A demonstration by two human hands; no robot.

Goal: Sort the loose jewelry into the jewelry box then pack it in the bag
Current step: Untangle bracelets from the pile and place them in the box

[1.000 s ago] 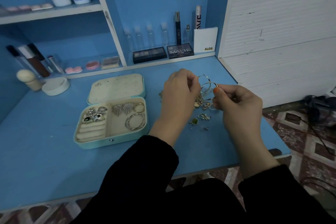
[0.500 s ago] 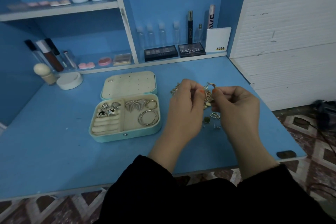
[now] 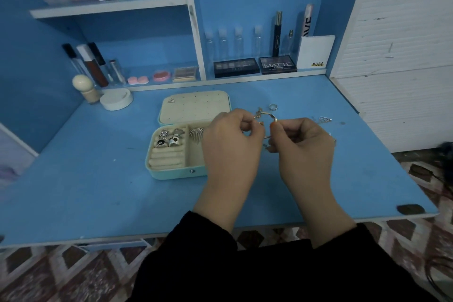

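An open teal jewelry box (image 3: 176, 174) lies on the blue desk (image 3: 98, 179), its cream lid (image 3: 196, 110) flat behind it. Rings sit in its left slots and a fan-shaped earring (image 3: 196, 133) in the right compartment. My left hand (image 3: 232, 144) and my right hand (image 3: 301, 142) are raised above the desk just right of the box, both pinching a hoop earring (image 3: 268, 117) between them. Loose pieces lie beyond: a ring (image 3: 273, 106) and a small silver piece (image 3: 324, 119). My left hand hides part of the box's right compartment. No bag is in view.
A white round jar (image 3: 116, 99) and a cream knobbed bottle (image 3: 84, 88) stand at the back left. Makeup palettes (image 3: 278, 65), small bottles and tubes line the shelf behind the desk. A white slatted panel (image 3: 404, 56) rises on the right.
Both hands with the hoop earring have shifted left, closer to the box, so my left hand now covers its right compartment. The head view also swung, moving the scene rightward.
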